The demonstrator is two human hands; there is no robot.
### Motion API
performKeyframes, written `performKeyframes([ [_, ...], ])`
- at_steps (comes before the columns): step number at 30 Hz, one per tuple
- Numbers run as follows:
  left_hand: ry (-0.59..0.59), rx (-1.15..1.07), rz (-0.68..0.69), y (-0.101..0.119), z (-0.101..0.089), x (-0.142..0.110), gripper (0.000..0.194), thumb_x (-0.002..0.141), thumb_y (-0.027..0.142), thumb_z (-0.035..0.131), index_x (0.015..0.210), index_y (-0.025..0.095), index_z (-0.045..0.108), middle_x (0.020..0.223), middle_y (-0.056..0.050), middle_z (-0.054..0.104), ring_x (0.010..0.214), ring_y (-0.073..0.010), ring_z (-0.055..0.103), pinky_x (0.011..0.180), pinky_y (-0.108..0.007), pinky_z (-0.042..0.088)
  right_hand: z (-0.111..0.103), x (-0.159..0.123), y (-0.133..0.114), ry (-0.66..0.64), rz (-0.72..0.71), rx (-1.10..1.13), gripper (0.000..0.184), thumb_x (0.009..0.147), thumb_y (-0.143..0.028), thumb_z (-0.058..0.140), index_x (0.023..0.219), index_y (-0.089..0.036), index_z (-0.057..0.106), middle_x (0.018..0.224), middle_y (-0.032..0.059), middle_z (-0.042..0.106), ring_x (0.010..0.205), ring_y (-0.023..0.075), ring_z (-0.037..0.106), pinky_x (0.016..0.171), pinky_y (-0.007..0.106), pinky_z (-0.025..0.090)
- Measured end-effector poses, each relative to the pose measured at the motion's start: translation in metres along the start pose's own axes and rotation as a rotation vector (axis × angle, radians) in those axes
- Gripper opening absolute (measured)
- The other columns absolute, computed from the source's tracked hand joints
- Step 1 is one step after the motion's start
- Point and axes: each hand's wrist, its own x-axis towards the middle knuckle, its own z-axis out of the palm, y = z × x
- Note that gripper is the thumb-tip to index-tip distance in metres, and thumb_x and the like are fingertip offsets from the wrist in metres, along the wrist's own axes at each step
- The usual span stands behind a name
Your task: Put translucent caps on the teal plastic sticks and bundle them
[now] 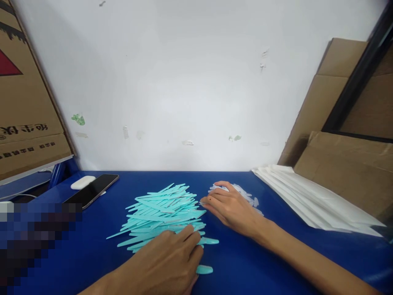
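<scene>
My left hand [173, 260] is closed round a slim turquoise plastic stick [204, 269], which looks like an eyebrow razor; its wider end sticks out to the right. That hand is at the near edge of a loose pile of similar turquoise razors [162, 213], most lying roughly crosswise. My right hand [231, 207] is to the right of the pile, fingers bent and fingertips pinched together. A small translucent piece, seemingly a blade cover [202, 203], shows at its fingertips. Behind and partly under this hand lies a heap of translucent covers [244, 192], partly hidden.
On the blue table [233, 262], a phone [100, 190] and a white earbud case [82, 182] lie at the left. White paper-like sheets or bags [307, 200] are stacked at the right. Cardboard [346, 172] stands on the right, a printed carton [27, 98] on the left, a white wall behind.
</scene>
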Motion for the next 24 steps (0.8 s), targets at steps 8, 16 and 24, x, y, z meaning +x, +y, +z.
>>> performKeyframes([
  [8, -0.050, -0.064, -0.080, 0.0027, 0.0001, -0.0028, 0.015, 0.093, 0.025, 0.060, 0.106, 0.017, 0.060, 0.106, -0.009, 0.065, 0.100, -0.0256, 0.060, 0.074, -0.032, 0.049, 0.0000, 0.0001, 0.0009, 0.003, 0.001, 0.023, 0.011, 0.103, -0.017, 0.051, 0.102, -0.019, 0.062, 0.089, 0.0030, 0.075, 0.084, 0.0168, 0.068, 0.106, 0.043, 0.038],
  [16, -0.110, -0.039, -0.088, 0.0031, -0.0031, 0.0028, 0.011, 0.093, 0.022, 0.058, 0.102, 0.018, 0.062, 0.101, -0.006, 0.066, 0.092, -0.0252, 0.063, 0.065, -0.035, 0.052, -0.0012, 0.0009, -0.0015, -0.004, 0.002, 0.043, 0.015, 0.104, -0.019, 0.049, 0.099, -0.018, 0.063, 0.084, 0.0026, 0.073, 0.081, 0.0164, 0.068, 0.105, 0.043, 0.039],
  [24, -0.036, -0.005, -0.061, 0.0020, 0.0018, 0.0020, 0.005, 0.091, 0.020, 0.060, 0.096, 0.019, 0.061, 0.094, -0.004, 0.066, 0.087, -0.0230, 0.063, 0.060, -0.034, 0.050, -0.0023, 0.0016, -0.0024, 0.011, -0.009, 0.040, 0.017, 0.104, -0.019, 0.048, 0.099, -0.018, 0.064, 0.085, 0.0033, 0.074, 0.080, 0.0166, 0.068, 0.104, 0.043, 0.040],
])
